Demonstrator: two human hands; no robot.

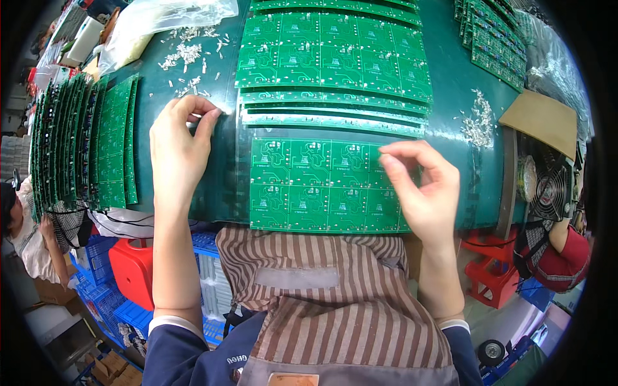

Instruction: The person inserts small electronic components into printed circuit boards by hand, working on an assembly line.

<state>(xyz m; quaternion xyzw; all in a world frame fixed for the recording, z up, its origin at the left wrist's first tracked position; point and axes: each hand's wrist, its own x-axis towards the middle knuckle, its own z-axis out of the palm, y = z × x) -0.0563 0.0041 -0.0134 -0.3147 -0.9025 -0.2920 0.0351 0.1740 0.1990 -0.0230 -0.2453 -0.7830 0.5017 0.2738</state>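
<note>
A green printed circuit board (309, 186) lies flat in front of me at the table's near edge. Over its right part my right hand (428, 190) is closed in a pinch, thumb and forefinger tips at the board's upper right. Whatever sits between those tips is too small to name. Left of the board, my left hand (180, 138) hovers above the green table, its thumb and forefinger also pinched together. I cannot make out what they hold. Just beyond that hand lies a loose scatter of small pale components (187, 55).
More green boards (335, 51) stand in a leaning row ahead. Upright boards (116, 141) line the left, others (496, 45) the far right. A second heap of small components (477, 122) lies right, near a brown cardboard piece (541, 122) and a fan (552, 193). Other people sit either side.
</note>
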